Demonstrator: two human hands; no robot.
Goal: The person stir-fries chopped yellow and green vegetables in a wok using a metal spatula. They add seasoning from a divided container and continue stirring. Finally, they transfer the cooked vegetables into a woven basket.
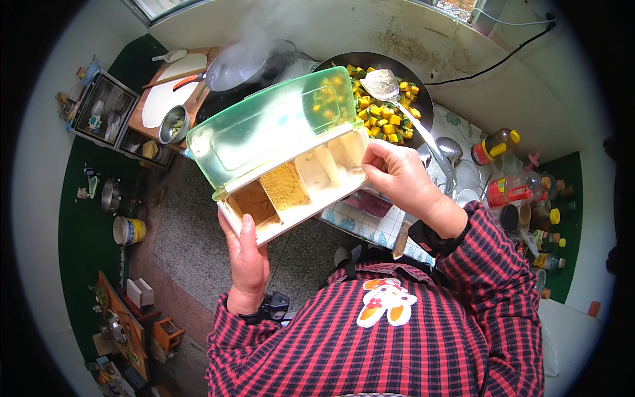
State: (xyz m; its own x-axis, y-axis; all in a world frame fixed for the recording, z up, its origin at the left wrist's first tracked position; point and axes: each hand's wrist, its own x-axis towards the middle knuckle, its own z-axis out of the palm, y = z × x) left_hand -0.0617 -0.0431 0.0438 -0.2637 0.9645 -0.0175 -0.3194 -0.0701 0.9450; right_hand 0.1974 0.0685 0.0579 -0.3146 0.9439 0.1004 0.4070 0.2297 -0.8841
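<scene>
My left hand (pixel 246 268) holds up the left end of a white compartmented seasoning box (pixel 292 218), thumb on its front rim. Its green translucent lid (pixel 268 124) is raised. Brown powder (pixel 254 202) and yellow powder (pixel 285 186) fill two compartments; the others hold pale contents. At the box's right end my right hand (pixel 397 176) has its fingers curled together over the last compartment; whether they pinch anything is hidden. Behind the box, a dark wok (pixel 425 111) holds diced yellow and green vegetables (pixel 384 121). A metal spatula (pixel 381 85) rests across it.
At the left back, a steaming pan (pixel 235 72) stands beside rolled dough (pixel 163 101) and a metal bowl (pixel 174 124). A skimmer (pixel 449 148) and bottles, among them a sauce bottle (pixel 496 146), stand at right. A wooden-handled tool (pixel 402 239) lies near the counter's front edge.
</scene>
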